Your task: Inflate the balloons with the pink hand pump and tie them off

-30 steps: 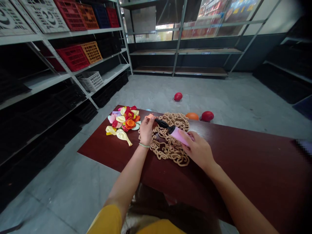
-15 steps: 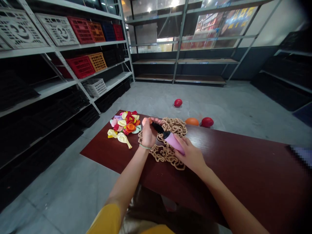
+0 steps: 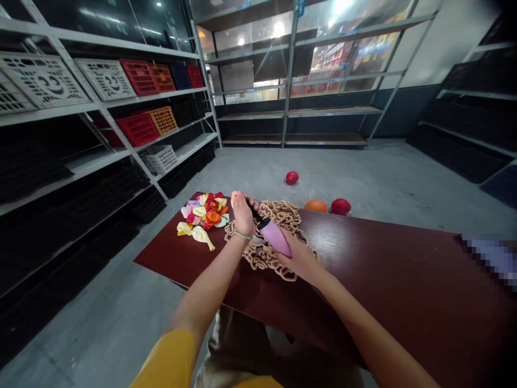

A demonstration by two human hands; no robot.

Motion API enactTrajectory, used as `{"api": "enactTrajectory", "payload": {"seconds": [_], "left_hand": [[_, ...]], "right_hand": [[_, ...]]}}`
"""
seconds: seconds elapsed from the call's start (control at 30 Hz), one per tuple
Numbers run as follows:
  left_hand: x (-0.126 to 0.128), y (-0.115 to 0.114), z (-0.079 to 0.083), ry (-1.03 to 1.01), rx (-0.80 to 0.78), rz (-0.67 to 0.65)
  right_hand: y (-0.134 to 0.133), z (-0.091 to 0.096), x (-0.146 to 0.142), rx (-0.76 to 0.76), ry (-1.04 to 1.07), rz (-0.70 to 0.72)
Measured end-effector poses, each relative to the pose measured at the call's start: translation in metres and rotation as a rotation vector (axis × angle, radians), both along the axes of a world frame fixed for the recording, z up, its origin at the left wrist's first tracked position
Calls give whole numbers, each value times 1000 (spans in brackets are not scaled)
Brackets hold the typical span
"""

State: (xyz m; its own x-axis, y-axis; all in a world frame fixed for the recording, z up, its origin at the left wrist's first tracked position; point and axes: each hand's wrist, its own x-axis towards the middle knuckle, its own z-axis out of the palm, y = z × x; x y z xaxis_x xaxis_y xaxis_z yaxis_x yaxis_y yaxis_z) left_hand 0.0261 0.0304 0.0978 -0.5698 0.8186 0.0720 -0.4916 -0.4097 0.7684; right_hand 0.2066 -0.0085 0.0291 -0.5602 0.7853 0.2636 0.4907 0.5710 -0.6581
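Observation:
My right hand [image 3: 299, 260] grips a pink hand pump [image 3: 275, 237] with a black nozzle, held slanting up to the left over the dark red table [image 3: 388, 280]. My left hand [image 3: 243, 213] is closed around the nozzle tip, pinching a limp orange-pink balloon [image 3: 234, 195] onto it. Under both hands lies a tan tangle of chain-like cord [image 3: 270, 230]. A pile of uninflated coloured balloons [image 3: 203, 215] sits to the left of my left hand on the table.
Two red inflated balloons [image 3: 340, 206] [image 3: 291, 177] and an orange one [image 3: 315, 206] lie on the grey floor beyond the table. Metal shelving with red, orange and white crates [image 3: 139, 128] lines the left wall. More shelves stand at the back and right.
The view has tilted up a little. Both hands drew closer together, the pump tipped more upright, and my left hand closed over the nozzle with the balloon.

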Motion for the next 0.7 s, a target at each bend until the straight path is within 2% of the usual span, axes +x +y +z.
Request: {"api": "enactTrajectory", "payload": {"seconds": [0.2,0.3,0.4,0.53,0.6,0.7], "left_hand": [[-53,27,43,-7,-65,98],[-65,35,49,-33,-58,129],[-48,39,36,-35,-40,85],[-5,36,6,11,-54,-108],[11,33,-5,43,-89,-160],[15,32,-11,43,-175,-157]], "right_hand": [[-7,3,-2,-12,-69,-73],[-11,8,-4,0,-83,-102],[-13,10,-5,-27,-123,-193],[-8,5,-4,-78,-91,-254],[-5,3,-2,-93,-70,-267],[-5,2,-3,-115,-84,-266]]}}
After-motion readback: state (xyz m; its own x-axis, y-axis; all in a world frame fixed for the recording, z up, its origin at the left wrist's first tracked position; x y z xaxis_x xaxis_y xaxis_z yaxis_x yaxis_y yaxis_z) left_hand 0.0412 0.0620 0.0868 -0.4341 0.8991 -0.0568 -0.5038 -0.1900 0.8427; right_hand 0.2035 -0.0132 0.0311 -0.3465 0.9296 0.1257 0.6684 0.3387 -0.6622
